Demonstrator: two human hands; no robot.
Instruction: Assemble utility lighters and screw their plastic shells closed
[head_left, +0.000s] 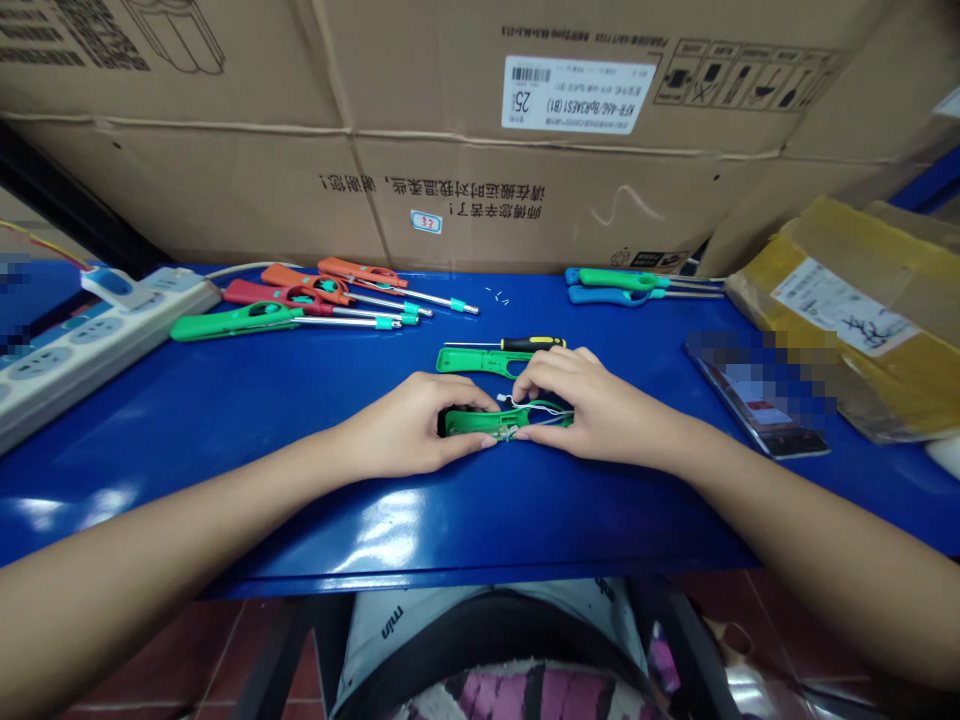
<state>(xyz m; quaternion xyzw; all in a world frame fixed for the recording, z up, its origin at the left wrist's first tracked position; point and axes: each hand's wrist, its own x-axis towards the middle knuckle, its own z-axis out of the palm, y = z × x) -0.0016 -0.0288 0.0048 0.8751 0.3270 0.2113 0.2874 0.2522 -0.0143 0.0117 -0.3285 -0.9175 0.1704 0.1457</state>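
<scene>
My left hand [409, 425] is closed around the left end of an opened green lighter body [480, 422] lying on the blue table [225, 400]. My right hand [581, 405] pinches thin wires [551, 408] at the body's right end. Just behind lie a green lighter half-shell [472, 360] and a small black-and-yellow screwdriver [517, 344].
Several long-nosed lighters, green, red and orange [300, 300], lie at the back left, and two more, green and blue [630, 285], at the back right. A white power strip [82, 335] sits at far left, a phone [757, 395] and a taped parcel [855, 300] at right. Cardboard boxes [480, 140] wall the back.
</scene>
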